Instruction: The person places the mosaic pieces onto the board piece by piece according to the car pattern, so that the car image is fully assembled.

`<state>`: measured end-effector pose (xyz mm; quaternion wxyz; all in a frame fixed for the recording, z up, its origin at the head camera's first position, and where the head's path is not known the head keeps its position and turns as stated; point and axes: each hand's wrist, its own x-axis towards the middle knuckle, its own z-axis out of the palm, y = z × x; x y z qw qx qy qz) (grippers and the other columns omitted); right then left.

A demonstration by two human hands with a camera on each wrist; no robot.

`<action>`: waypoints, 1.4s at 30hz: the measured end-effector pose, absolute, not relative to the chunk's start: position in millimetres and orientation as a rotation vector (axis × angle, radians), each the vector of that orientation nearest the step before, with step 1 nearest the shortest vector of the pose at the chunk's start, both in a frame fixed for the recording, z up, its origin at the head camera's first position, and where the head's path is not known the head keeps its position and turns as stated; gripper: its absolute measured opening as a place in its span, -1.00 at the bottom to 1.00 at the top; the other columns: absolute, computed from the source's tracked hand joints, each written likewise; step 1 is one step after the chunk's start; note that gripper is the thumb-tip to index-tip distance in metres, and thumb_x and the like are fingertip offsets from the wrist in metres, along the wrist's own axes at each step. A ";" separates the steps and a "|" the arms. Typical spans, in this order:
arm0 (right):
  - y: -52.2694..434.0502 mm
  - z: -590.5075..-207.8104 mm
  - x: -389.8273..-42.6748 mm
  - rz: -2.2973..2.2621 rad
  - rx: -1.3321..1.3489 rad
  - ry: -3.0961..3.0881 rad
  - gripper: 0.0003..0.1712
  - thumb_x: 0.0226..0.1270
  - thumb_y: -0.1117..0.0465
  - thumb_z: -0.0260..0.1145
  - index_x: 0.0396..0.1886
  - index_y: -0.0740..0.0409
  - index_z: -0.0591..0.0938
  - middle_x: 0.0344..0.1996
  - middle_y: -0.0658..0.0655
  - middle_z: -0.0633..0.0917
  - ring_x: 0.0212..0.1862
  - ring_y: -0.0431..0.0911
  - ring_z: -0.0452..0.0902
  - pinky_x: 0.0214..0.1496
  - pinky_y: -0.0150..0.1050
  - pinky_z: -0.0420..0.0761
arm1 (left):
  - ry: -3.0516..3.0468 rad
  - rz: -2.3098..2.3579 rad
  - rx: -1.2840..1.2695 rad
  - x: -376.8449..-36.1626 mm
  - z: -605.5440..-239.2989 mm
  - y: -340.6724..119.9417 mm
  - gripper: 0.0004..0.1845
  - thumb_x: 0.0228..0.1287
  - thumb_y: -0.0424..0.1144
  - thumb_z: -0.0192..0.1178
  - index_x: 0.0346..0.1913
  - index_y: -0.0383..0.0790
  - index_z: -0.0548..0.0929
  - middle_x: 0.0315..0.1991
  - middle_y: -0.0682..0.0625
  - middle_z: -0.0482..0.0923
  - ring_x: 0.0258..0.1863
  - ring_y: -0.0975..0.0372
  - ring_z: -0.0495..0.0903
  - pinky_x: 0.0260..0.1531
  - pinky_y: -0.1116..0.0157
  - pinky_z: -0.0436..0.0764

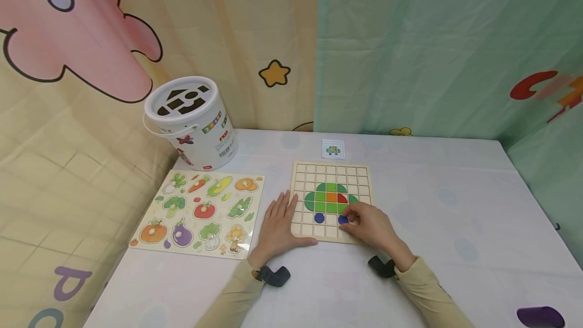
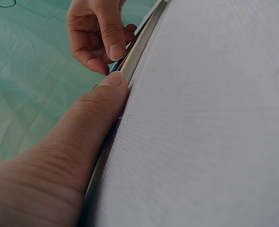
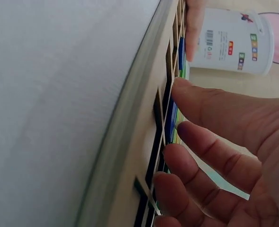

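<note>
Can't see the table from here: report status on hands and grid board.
Left hand flat, steadying grid board at its left edge. Right hand fingertips on blue round piece. Vegetable puzzle and bucket lie clear, left.

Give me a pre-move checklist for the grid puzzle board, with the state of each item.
1. Left hand steadying grid board: ok, flat on its left edge.
2. Right hand on the right blue round piece: ok, fingers touch it.
3. That piece fully seated in its cell: cannot tell, fingers cover it.
4. Left blue round piece in its cell: ok.
5. Pattern card visible behind the board: ok.
</note>
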<state>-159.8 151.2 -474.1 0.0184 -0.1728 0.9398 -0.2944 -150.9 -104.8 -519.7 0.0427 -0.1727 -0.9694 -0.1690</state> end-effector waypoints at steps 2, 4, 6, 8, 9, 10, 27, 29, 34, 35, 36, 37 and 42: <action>151.9 -473.7 -160.3 -0.906 -0.553 2.909 -0.78 0.01 0.11 0.53 -0.37 0.03 0.67 -0.56 -0.11 0.47 -0.52 -0.20 0.31 -0.52 -0.30 0.33 | -2.964 -0.520 -0.529 -150.9 -519.6 -104.8 0.31 -0.22 0.56 0.18 0.49 -0.21 0.01 0.49 -0.16 -0.11 0.46 0.08 -0.23 0.39 0.16 -0.23; 152.4 -473.4 -160.9 -0.905 -0.566 2.898 -0.80 0.02 0.13 0.52 -0.37 0.02 0.67 -0.55 -0.11 0.47 -0.51 -0.20 0.32 -0.52 -0.30 0.34 | -2.963 -0.522 -0.528 -150.9 -519.7 -104.7 0.31 -0.22 0.56 0.18 0.49 -0.21 0.01 0.49 -0.16 -0.11 0.46 0.08 -0.23 0.39 0.16 -0.23; 152.8 -473.2 -161.5 -0.907 -0.574 2.889 -0.81 0.03 0.15 0.51 -0.36 0.02 0.68 -0.54 -0.12 0.47 -0.50 -0.20 0.33 -0.51 -0.30 0.35 | -2.964 -0.522 -0.527 -151.0 -519.7 -104.7 0.31 -0.22 0.56 0.18 0.50 -0.21 0.01 0.49 -0.15 -0.11 0.46 0.08 -0.23 0.39 0.16 -0.23; 153.0 -473.3 -162.1 -0.910 -0.581 2.884 -0.83 0.04 0.16 0.51 -0.36 0.02 0.68 -0.55 -0.14 0.46 -0.50 -0.21 0.33 -0.51 -0.30 0.36 | -2.967 -0.520 -0.526 -151.1 -519.9 -104.7 0.31 -0.22 0.56 0.17 0.50 -0.20 0.01 0.49 -0.15 -0.11 0.47 0.09 -0.23 0.39 0.16 -0.23; 153.1 -473.4 -162.4 -0.912 -0.584 2.882 -0.83 0.05 0.17 0.50 -0.36 0.01 0.68 -0.55 -0.14 0.46 -0.50 -0.21 0.34 -0.51 -0.30 0.37 | -2.968 -0.519 -0.525 -151.1 -519.9 -104.7 0.31 -0.22 0.56 0.17 0.50 -0.20 0.00 0.49 -0.15 -0.12 0.47 0.09 -0.24 0.39 0.17 -0.24; 153.2 -473.6 -162.7 -0.913 -0.586 2.883 -0.84 0.05 0.17 0.50 -0.36 0.01 0.69 -0.55 -0.14 0.46 -0.50 -0.21 0.34 -0.50 -0.30 0.37 | -2.969 -0.519 -0.525 -151.2 -519.9 -104.6 0.31 -0.22 0.56 0.17 0.50 -0.20 0.00 0.49 -0.15 -0.12 0.47 0.09 -0.24 0.39 0.17 -0.24; 151.5 -474.2 -162.3 -0.914 -0.501 2.889 -0.80 0.06 0.14 0.50 -0.34 0.07 0.67 -0.59 -0.13 0.45 -0.55 -0.21 0.32 -0.54 -0.30 0.33 | -2.957 -0.520 -0.526 -150.9 -520.9 -105.0 0.31 -0.22 0.58 0.15 0.50 -0.20 0.01 0.49 -0.15 -0.11 0.46 0.08 -0.23 0.39 0.13 -0.20; 150.9 -473.3 -161.3 -0.919 -0.494 2.894 -0.80 0.06 0.14 0.50 -0.34 0.07 0.67 -0.59 -0.13 0.45 -0.55 -0.21 0.31 -0.55 -0.30 0.32 | -2.954 -0.515 -0.528 -151.2 -521.6 -105.0 0.30 -0.22 0.57 0.16 0.49 -0.21 0.02 0.49 -0.16 -0.10 0.46 0.08 -0.22 0.39 0.14 -0.20; 149.5 -472.5 -160.1 -0.932 -0.462 2.906 -0.79 0.06 0.16 0.50 -0.33 0.08 0.66 -0.58 -0.12 0.46 -0.56 -0.21 0.31 -0.55 -0.29 0.32 | -2.969 -0.504 -0.521 -152.1 -523.1 -105.0 0.31 -0.22 0.58 0.15 0.50 -0.19 0.00 0.49 -0.14 -0.12 0.47 0.10 -0.24 0.39 0.16 -0.23; 149.4 -472.6 -160.0 -0.933 -0.454 2.909 -0.79 0.06 0.16 0.50 -0.33 0.09 0.66 -0.58 -0.11 0.46 -0.56 -0.20 0.31 -0.55 -0.29 0.32 | -2.971 -0.504 -0.521 -152.2 -523.1 -105.0 0.31 -0.23 0.58 0.15 0.50 -0.18 -0.01 0.50 -0.14 -0.13 0.47 0.10 -0.24 0.39 0.16 -0.23; 149.1 -472.6 -159.9 -0.935 -0.446 2.910 -0.79 0.06 0.17 0.50 -0.33 0.09 0.66 -0.59 -0.11 0.46 -0.56 -0.20 0.31 -0.55 -0.29 0.32 | -2.973 -0.503 -0.520 -152.3 -523.2 -105.0 0.31 -0.23 0.58 0.15 0.50 -0.18 -0.01 0.50 -0.14 -0.13 0.47 0.10 -0.25 0.39 0.16 -0.23; 148.9 -472.6 -159.7 -0.937 -0.440 2.911 -0.80 0.06 0.17 0.50 -0.33 0.10 0.66 -0.59 -0.11 0.46 -0.56 -0.20 0.31 -0.55 -0.29 0.32 | -2.976 -0.500 -0.519 -152.4 -523.3 -105.1 0.31 -0.23 0.58 0.15 0.50 -0.18 -0.02 0.50 -0.14 -0.14 0.47 0.10 -0.25 0.39 0.17 -0.24; 147.7 -472.7 -159.4 -0.952 -0.426 2.912 -0.80 0.06 0.20 0.50 -0.34 0.11 0.66 -0.59 -0.10 0.46 -0.56 -0.19 0.31 -0.55 -0.29 0.31 | -2.982 -0.490 -0.518 -152.8 -523.5 -105.1 0.31 -0.22 0.59 0.14 0.51 -0.17 -0.03 0.50 -0.13 -0.14 0.47 0.11 -0.27 0.39 0.17 -0.24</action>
